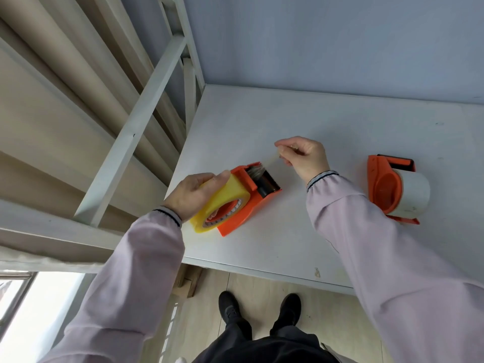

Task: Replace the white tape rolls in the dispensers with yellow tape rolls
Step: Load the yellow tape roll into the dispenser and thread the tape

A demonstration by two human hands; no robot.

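Our left hand [193, 196] wraps its fingers [220, 178] over the yellow tape roll [222, 203], which sits in the near orange dispenser [246, 203] on the white tabletop [288, 244], close to its left edge. Our right hand [303, 155] hovers just beyond that dispenser's cutter end, fingers pinched together on the free end of a pale tape strip [272, 159] leading back to it. Well apart to the right, a second orange dispenser [379, 187] lies on the tabletop with a white tape roll [413, 192] in it.
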